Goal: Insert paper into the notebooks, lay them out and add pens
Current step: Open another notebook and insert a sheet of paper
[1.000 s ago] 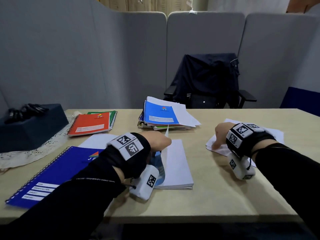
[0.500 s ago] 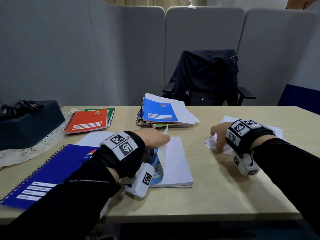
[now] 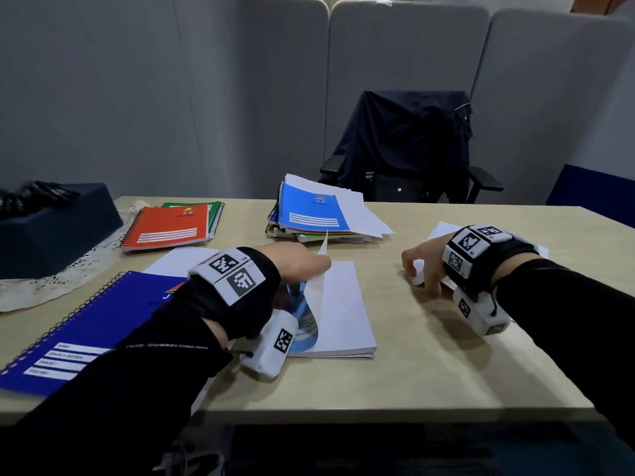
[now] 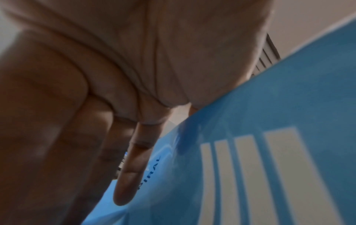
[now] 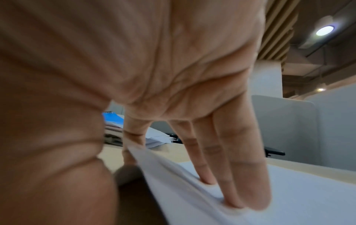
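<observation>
At the far left, a dark blue box (image 3: pixel 51 228) carrying a cluster of black pens (image 3: pixel 34 192) is set on a white lace cloth (image 3: pixel 68 280), presumably kept aside until the notebooks are laid out. Just right of it, a red spiral-bound notebook (image 3: pixel 168 228) is laid over a green one (image 3: pixel 206 206), and a large dark blue spiral notebook (image 3: pixel 86 324) is placed flat near the front edge of the pale wooden table (image 3: pixel 412 379), with a white sheet (image 3: pixel 178 259) showing from beneath its far side; these appear to be finished and set out.

At the centre, a light blue spiral notebook (image 3: pixel 340 310) is held open by the left hand (image 3: pixel 295 266). In the left wrist view the fingers (image 4: pixel 131 175) are seen straight and pressed together against the curled-back light blue cover (image 4: pixel 269 137), so that the white pages stay exposed for a sheet. A single page is seen standing upright at the fingertips; whether it is pinched cannot be told. Behind, a stack of notebooks topped by a bright blue one (image 3: pixel 312 214) is left with loose paper jutting out.

To the right, the right hand (image 3: pixel 426 266) is placed on a pile of loose white paper sheets (image 3: pixel 443 231). The three outer fingers (image 5: pixel 237 167) are pressed side by side onto the top sheet, while its near edge is lifted and pinched between thumb and forefinger, apparently to separate one sheet for insertion.
</observation>
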`<action>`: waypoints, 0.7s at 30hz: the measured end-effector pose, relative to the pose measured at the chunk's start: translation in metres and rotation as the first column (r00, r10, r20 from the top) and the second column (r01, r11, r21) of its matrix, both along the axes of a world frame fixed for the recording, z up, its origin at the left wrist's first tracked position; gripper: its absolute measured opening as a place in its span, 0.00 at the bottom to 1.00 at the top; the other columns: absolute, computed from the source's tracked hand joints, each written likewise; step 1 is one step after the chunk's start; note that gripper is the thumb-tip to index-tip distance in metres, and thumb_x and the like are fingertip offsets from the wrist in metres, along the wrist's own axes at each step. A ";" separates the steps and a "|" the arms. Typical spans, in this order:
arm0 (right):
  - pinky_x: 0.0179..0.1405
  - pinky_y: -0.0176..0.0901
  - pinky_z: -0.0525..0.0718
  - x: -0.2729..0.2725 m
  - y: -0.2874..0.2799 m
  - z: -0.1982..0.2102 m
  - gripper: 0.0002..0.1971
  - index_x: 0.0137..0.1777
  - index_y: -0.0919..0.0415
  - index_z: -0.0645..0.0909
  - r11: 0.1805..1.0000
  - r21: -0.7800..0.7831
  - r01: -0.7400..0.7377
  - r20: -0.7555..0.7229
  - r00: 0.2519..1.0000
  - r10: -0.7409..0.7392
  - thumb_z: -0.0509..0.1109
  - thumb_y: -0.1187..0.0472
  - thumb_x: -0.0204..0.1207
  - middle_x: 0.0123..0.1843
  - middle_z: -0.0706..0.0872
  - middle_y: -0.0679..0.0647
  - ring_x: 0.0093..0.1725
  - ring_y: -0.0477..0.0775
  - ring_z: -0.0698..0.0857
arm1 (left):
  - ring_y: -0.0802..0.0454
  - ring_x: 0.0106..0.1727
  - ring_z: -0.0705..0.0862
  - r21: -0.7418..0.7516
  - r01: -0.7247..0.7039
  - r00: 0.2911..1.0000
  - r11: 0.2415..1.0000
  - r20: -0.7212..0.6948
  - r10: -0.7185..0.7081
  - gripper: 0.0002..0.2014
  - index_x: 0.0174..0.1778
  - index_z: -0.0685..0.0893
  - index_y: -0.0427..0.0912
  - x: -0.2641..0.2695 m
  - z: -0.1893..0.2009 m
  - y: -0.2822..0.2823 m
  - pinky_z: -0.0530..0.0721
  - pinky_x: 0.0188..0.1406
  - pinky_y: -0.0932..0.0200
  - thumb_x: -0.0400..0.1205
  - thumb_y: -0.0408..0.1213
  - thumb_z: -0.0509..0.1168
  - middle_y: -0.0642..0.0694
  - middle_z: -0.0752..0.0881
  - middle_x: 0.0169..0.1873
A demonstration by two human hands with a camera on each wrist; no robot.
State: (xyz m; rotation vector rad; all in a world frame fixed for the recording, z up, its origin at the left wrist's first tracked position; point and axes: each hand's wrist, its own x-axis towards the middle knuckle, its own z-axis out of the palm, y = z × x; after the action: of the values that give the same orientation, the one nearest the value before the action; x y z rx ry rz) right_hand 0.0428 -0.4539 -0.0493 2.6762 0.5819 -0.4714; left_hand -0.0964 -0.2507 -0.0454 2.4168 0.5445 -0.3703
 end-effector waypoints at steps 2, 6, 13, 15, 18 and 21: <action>0.29 0.36 0.72 0.001 -0.002 -0.005 0.20 0.51 0.47 0.78 1.000 0.002 -0.009 0.001 1.000 0.009 0.76 0.63 0.61 0.36 0.80 0.44 0.32 0.45 0.77 | 0.40 0.36 0.89 0.005 0.006 1.000 1.000 -0.008 -0.006 0.21 0.51 0.80 0.38 0.000 0.000 0.000 0.88 0.38 0.55 0.79 0.52 0.53 0.39 0.88 0.43; 0.29 0.36 0.72 0.004 -0.011 -0.001 0.17 0.49 0.47 0.79 0.998 0.059 -0.005 0.051 0.999 0.002 0.75 0.60 0.61 0.38 0.80 0.45 0.32 0.45 0.77 | 0.40 0.37 0.90 -0.010 0.014 1.000 1.000 -0.022 -0.014 0.23 0.55 0.80 0.37 0.003 0.001 0.002 0.88 0.39 0.54 0.78 0.52 0.53 0.38 0.89 0.44; 0.41 0.43 0.86 0.010 -0.034 0.011 0.25 0.54 0.40 0.76 0.970 0.218 0.110 -0.087 0.992 -0.093 0.83 0.53 0.59 0.54 0.85 0.51 0.37 0.47 0.85 | 0.38 0.36 0.91 0.028 0.046 0.998 0.999 -0.047 -0.045 0.29 0.50 0.83 0.33 0.007 0.001 0.006 0.90 0.44 0.48 0.69 0.55 0.54 0.36 0.90 0.41; 0.43 0.43 0.86 0.013 -0.039 0.011 0.26 0.53 0.43 0.77 0.960 0.250 0.124 -0.107 0.989 -0.100 0.84 0.49 0.57 0.53 0.86 0.51 0.36 0.46 0.84 | 0.38 0.34 0.90 0.053 0.053 0.998 0.997 -0.023 -0.051 0.26 0.48 0.83 0.34 0.007 0.001 0.008 0.89 0.47 0.46 0.73 0.54 0.54 0.38 0.89 0.37; 0.37 0.38 0.84 0.011 -0.045 0.015 0.26 0.55 0.48 0.79 0.940 0.302 0.160 -0.127 0.984 -0.126 0.84 0.45 0.58 0.49 0.86 0.49 0.34 0.43 0.84 | 0.39 0.32 0.87 0.072 0.052 0.999 0.996 0.004 -0.053 0.21 0.45 0.82 0.38 0.006 0.002 0.008 0.88 0.48 0.48 0.78 0.52 0.53 0.41 0.84 0.34; 0.33 0.36 0.84 0.007 -0.048 0.011 0.16 0.56 0.53 0.83 0.920 0.333 0.209 -0.110 0.977 -0.182 0.78 0.53 0.69 0.45 0.83 0.46 0.32 0.41 0.82 | 0.40 0.32 0.86 0.065 0.044 0.999 0.997 0.011 -0.045 0.19 0.44 0.81 0.39 0.003 0.003 0.006 0.87 0.49 0.50 0.81 0.49 0.52 0.43 0.83 0.32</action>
State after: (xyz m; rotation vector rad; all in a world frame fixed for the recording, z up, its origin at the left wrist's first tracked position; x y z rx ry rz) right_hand 0.0499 -0.5016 -0.0378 3.0813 0.4524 -0.5759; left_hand -0.0938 -0.2444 -0.0420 2.4959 0.5048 -0.3612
